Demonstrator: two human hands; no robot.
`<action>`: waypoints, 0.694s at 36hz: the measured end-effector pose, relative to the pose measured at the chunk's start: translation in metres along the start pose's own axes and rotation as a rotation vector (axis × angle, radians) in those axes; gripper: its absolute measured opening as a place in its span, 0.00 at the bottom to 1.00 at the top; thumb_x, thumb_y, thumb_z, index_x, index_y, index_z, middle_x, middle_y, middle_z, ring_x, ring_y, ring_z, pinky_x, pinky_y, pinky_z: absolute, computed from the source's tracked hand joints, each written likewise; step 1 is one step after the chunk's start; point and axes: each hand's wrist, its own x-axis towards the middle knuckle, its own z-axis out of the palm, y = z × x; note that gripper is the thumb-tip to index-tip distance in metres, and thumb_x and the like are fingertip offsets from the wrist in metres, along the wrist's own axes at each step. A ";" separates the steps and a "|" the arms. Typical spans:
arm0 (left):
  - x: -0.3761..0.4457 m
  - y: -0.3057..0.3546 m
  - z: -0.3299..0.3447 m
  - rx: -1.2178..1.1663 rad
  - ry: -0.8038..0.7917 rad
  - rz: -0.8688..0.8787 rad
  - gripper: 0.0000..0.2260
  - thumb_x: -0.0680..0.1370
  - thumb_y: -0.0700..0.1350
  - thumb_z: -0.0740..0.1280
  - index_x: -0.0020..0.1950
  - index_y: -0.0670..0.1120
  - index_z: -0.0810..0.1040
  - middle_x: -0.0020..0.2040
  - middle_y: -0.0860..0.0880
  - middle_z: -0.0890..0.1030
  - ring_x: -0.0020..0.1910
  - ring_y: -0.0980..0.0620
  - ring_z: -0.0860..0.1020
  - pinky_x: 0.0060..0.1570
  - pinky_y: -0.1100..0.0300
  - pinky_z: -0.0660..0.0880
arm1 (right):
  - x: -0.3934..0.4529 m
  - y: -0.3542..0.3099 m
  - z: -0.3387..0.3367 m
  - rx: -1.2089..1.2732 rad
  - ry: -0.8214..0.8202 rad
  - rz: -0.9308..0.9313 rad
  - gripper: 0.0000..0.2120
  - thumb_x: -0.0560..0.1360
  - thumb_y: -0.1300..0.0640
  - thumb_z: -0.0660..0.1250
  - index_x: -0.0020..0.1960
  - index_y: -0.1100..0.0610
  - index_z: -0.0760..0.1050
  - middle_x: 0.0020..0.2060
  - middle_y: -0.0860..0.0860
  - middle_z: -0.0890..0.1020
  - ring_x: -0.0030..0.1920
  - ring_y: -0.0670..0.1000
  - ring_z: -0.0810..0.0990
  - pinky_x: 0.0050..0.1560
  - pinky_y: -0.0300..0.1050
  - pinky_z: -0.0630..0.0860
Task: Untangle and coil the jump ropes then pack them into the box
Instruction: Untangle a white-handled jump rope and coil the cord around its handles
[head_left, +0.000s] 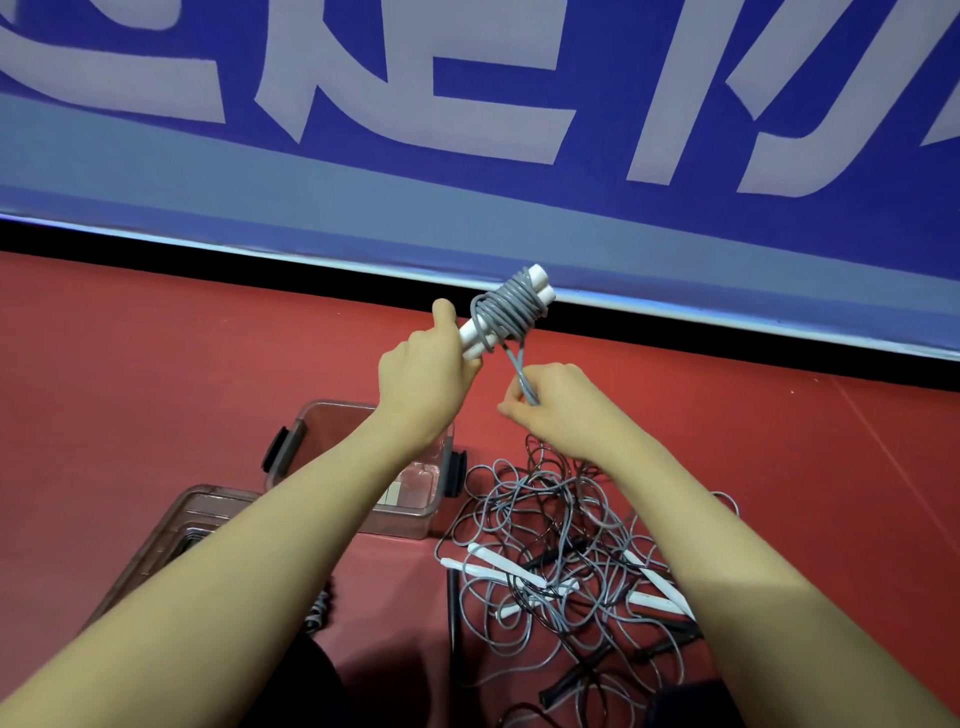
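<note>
Jump rope (511, 306), grey cord wound round its two white handles, sits at the centre of the frame, gripped at the handles' lower end by the left hand (423, 371). Right hand (553, 402) pinches the cord's loose loop just below. Clear box (358, 467) stands open on the red floor (156, 364) lower centre, beside the tangled pile of ropes (566, 561) at lower right
</note>
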 end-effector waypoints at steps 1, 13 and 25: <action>0.000 0.000 0.000 -0.004 -0.004 0.001 0.14 0.78 0.49 0.62 0.57 0.42 0.64 0.45 0.42 0.80 0.43 0.38 0.77 0.35 0.55 0.64 | 0.000 0.000 0.000 0.021 -0.015 0.015 0.10 0.77 0.54 0.64 0.40 0.57 0.75 0.30 0.48 0.75 0.37 0.53 0.77 0.46 0.50 0.77; -0.006 0.010 -0.013 -0.362 -0.035 0.065 0.15 0.75 0.48 0.67 0.49 0.48 0.60 0.39 0.49 0.75 0.35 0.41 0.69 0.36 0.55 0.64 | 0.005 0.010 0.010 -0.051 -0.125 0.104 0.12 0.80 0.54 0.55 0.48 0.57 0.75 0.37 0.56 0.78 0.44 0.60 0.79 0.51 0.55 0.76; 0.002 -0.007 0.006 0.152 -0.089 -0.046 0.17 0.78 0.48 0.63 0.62 0.42 0.63 0.47 0.42 0.80 0.44 0.38 0.78 0.35 0.55 0.66 | -0.006 -0.008 -0.009 -0.372 0.035 -0.117 0.10 0.81 0.50 0.55 0.44 0.52 0.70 0.39 0.52 0.73 0.48 0.59 0.77 0.41 0.47 0.65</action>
